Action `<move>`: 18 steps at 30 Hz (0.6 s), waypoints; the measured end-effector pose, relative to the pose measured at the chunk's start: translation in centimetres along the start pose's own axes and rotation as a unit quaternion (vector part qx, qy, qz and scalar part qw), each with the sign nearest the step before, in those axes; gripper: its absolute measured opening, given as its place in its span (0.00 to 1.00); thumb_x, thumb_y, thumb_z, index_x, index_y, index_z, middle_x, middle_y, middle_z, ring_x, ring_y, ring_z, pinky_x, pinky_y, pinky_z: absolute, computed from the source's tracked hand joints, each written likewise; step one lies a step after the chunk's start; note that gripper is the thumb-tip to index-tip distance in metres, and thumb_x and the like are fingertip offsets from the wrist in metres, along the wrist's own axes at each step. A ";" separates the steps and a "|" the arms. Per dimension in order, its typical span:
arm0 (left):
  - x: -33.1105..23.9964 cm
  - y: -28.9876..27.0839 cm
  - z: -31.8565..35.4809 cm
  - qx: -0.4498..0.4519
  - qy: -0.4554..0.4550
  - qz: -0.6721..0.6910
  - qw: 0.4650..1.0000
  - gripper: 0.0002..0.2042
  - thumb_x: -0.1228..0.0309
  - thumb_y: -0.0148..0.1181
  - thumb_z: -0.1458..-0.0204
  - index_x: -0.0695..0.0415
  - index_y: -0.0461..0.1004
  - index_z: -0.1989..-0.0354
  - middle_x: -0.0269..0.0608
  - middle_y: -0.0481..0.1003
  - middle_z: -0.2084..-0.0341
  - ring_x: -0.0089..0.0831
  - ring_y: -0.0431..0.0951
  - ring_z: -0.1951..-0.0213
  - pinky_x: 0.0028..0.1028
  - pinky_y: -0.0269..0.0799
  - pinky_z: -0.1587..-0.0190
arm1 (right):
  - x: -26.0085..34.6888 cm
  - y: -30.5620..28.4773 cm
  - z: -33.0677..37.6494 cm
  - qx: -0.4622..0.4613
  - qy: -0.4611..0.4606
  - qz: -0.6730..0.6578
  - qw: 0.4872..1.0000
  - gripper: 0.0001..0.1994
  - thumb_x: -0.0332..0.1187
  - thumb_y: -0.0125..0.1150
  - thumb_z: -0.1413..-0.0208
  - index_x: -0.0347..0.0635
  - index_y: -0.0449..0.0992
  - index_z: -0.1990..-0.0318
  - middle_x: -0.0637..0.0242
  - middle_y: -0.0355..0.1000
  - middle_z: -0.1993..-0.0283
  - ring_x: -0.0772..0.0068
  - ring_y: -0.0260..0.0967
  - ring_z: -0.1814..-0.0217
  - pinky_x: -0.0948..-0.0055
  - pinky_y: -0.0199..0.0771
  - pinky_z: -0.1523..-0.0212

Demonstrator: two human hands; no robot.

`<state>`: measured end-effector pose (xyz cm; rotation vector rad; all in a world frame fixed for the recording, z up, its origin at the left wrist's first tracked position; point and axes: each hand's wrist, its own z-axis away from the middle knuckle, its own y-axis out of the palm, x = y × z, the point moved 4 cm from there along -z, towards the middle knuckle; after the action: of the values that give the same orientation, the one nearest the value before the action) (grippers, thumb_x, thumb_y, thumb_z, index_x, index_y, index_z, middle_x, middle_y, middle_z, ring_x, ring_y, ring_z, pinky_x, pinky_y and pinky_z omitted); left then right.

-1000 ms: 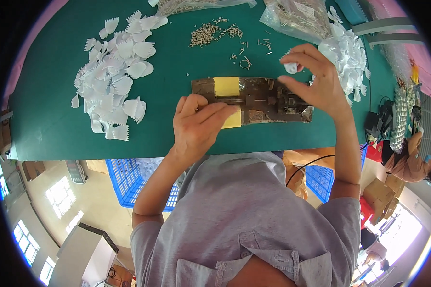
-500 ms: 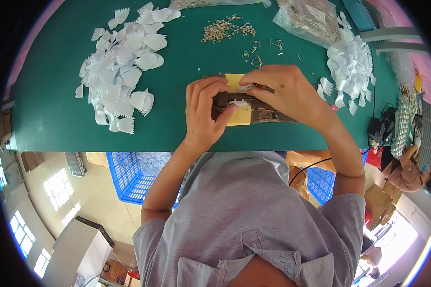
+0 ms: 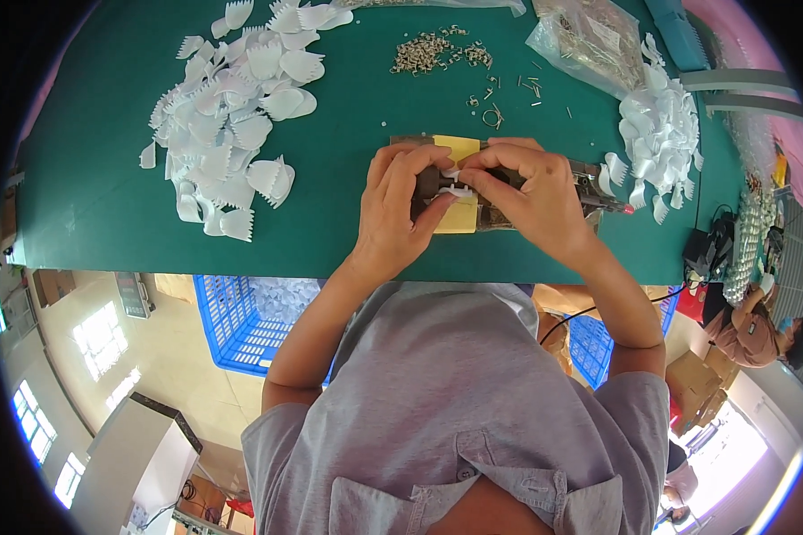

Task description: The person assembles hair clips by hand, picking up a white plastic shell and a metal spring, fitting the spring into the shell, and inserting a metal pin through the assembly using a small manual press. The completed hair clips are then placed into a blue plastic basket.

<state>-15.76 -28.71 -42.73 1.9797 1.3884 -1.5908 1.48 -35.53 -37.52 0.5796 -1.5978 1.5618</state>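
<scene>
Surface: green table top (image 3: pixel 330 205), running under both hands.
Beneath the fingers (image 3: pixel 419 165): brown fixture (image 3: pixel 589 183) with yellow pads (image 3: pixel 459 147), resting on the green.
Far left of the fingers: heap of white scalloped plastic pieces (image 3: pixel 241 116).
Just beyond the fingertips: scatter of small metal parts (image 3: pixel 437 53).
Right of the fingers: second white pile (image 3: pixel 660 134), clear bag (image 3: pixel 589 40) behind it.

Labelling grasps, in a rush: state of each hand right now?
Left hand: fingers closed, pinching the small white piece over the brown fixture.
Right hand: fingers closed on the same white piece.
</scene>
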 end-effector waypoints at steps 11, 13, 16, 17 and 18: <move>-0.1 0.2 -0.1 0.022 -0.014 0.019 0.999 0.29 0.84 0.71 0.55 0.56 0.70 0.42 0.40 0.79 0.53 0.48 0.74 0.45 0.42 0.72 0.44 | 0.4 0.5 0.8 -0.081 -0.099 0.027 0.991 0.03 0.31 0.72 0.44 0.44 0.87 0.64 0.66 0.84 0.66 0.61 0.80 0.59 0.62 0.74 0.45; 0.0 0.1 0.0 0.018 -0.016 0.020 1.000 0.29 0.84 0.70 0.55 0.56 0.70 0.42 0.40 0.78 0.53 0.49 0.74 0.45 0.42 0.72 0.44 | 0.7 0.2 0.9 -0.074 -0.143 0.052 0.986 0.05 0.30 0.73 0.45 0.43 0.85 0.62 0.66 0.84 0.65 0.62 0.80 0.59 0.60 0.73 0.42; -0.1 0.1 0.0 0.027 -0.029 0.022 0.999 0.28 0.84 0.70 0.54 0.56 0.71 0.43 0.41 0.78 0.52 0.49 0.74 0.45 0.42 0.72 0.44 | 1.4 0.5 1.8 -0.088 -0.190 0.104 0.972 0.10 0.28 0.74 0.48 0.43 0.81 0.58 0.67 0.83 0.63 0.64 0.81 0.60 0.57 0.71 0.38; -0.1 0.0 -0.1 0.027 -0.031 0.021 0.999 0.28 0.84 0.70 0.54 0.56 0.71 0.43 0.41 0.78 0.52 0.49 0.74 0.45 0.42 0.72 0.44 | 1.5 0.5 2.1 -0.111 -0.192 0.132 0.966 0.14 0.27 0.74 0.49 0.43 0.79 0.56 0.68 0.83 0.61 0.64 0.81 0.60 0.55 0.69 0.36; -0.2 0.0 -0.3 0.032 -0.015 0.007 0.999 0.27 0.84 0.70 0.54 0.57 0.71 0.43 0.41 0.78 0.52 0.49 0.74 0.45 0.42 0.72 0.44 | 1.2 0.7 2.1 -0.111 -0.191 0.132 0.966 0.14 0.27 0.74 0.49 0.43 0.79 0.56 0.68 0.83 0.61 0.64 0.81 0.60 0.55 0.69 0.36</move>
<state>-15.56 -28.65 -42.44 1.9883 1.3257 -1.6721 -0.20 -37.21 -36.82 0.5861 -2.1856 1.4891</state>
